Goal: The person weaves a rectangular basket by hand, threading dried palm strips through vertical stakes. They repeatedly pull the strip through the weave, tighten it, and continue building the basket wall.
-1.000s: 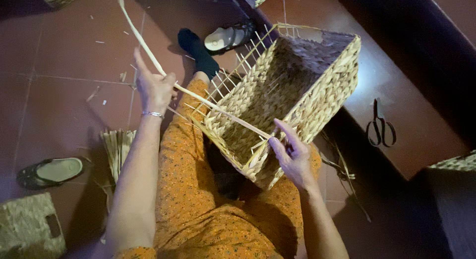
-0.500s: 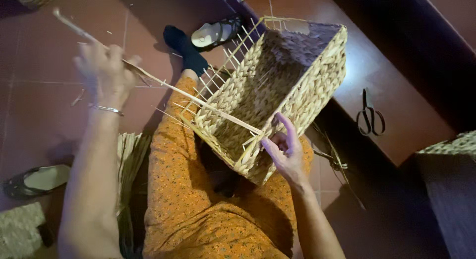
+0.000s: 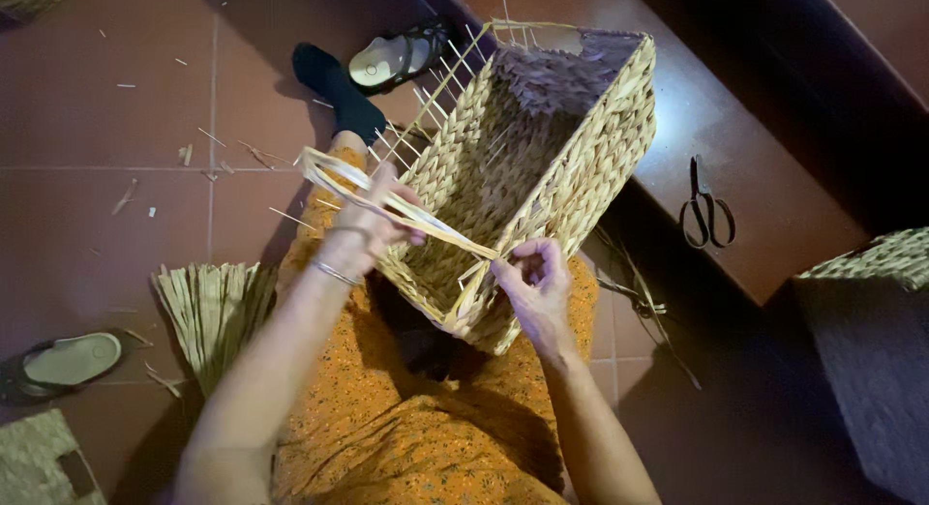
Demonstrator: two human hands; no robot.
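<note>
The half-finished rectangular basket of pale woven straw (image 3: 542,176) lies tipped on its side across the person's lap in the middle of the frame, its open mouth facing down-left and bare upright stakes bristling from its unfinished edge toward the top centre; a long flat straw-coloured weaving strand (image 3: 406,210) runs from the near corner of the rim up and leftward; the left hand (image 3: 373,224) has its fingers closed round that strand, which loops over the knuckles, drawing it taut, I'd judge; the right hand (image 3: 532,282) sits at the lower rim, thumb and forefinger pinching the strand's root against the weave, the other fingers curled beneath; this looks to me like the tightening of one pass of the border; the next move seems to call for steady tension from the left while the right tucks the strand between stakes without letting the corner slacken; outward from there, a fanned bundle of dry straw strips (image 3: 213,311) lies on the red tiled floor (image 3: 97,128) at lower left; a dark sandal (image 3: 63,365) rests at the left edge, another sandal (image 3: 397,55) near the top beside a black-socked foot (image 3: 334,84); black scissors (image 3: 706,205) lie on the reddish step at right; a second woven basket (image 3: 871,263) shows at the right edge.
</note>
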